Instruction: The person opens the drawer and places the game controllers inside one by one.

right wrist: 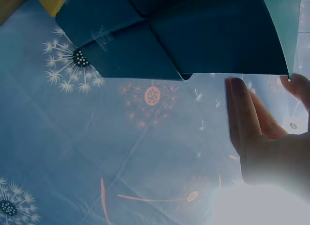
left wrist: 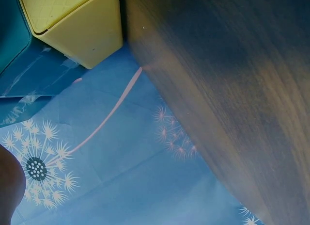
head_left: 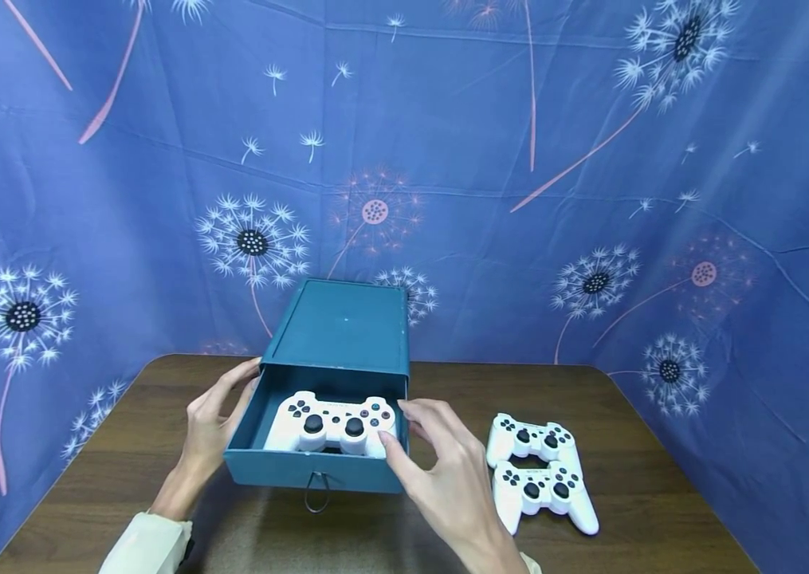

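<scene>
A teal drawer box (head_left: 347,323) stands on the table with its drawer (head_left: 268,469) pulled out toward me. Inside the drawer lies a white game controller (head_left: 335,411), its sticks facing up. My left hand (head_left: 209,422) is against the drawer's left side, fingertips near the box's front corner. At the drawer's right wall is my right hand (head_left: 450,462), with the thumb at the rim beside the controller. In the right wrist view, the fingers (right wrist: 244,106) are fairly straight under the drawer's edge; contact cannot be told. A wire ring (head_left: 317,493) hangs on the drawer front.
Two more white controllers, a far one (head_left: 496,442) and a near one (head_left: 579,510), lie on the brown table (head_left: 651,478) at the right. A yellow container (left wrist: 87,33) adjoins the teal box in the left wrist view. A blue dandelion-print cloth (head_left: 447,119) hangs behind.
</scene>
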